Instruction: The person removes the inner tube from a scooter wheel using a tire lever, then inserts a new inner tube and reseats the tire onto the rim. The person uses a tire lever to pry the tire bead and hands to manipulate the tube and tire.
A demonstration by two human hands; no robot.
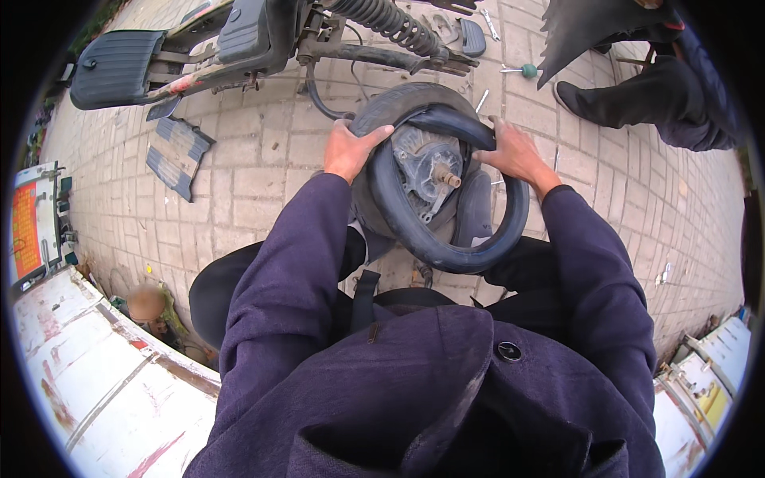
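Between my knees a dusty wheel with a black tire [392, 105] lies on the paving, its grey metal hub [434, 174] and threaded axle facing up. A black inner tube [478, 259] loops over it. At the far side the tube lies against the inside of the tire; its near and right parts hang outside, toward me. My left hand [351, 150] is closed over the tire's left edge, thumb lying along the sidewall next to the tube. On the right my right hand [518, 151] grips the inner tube, thumb on its inner side and fingers around the outside.
A scooter frame [271, 72] with a coil spring shock absorber [390, 24] stands beyond the wheel. A wrench [490, 25], a green-handled screwdriver [527, 71] and a ribbed panel [179, 155] lie on the bricks. Another person's leg [621, 99] is at far right; a white metal surface [103, 366] at lower left.
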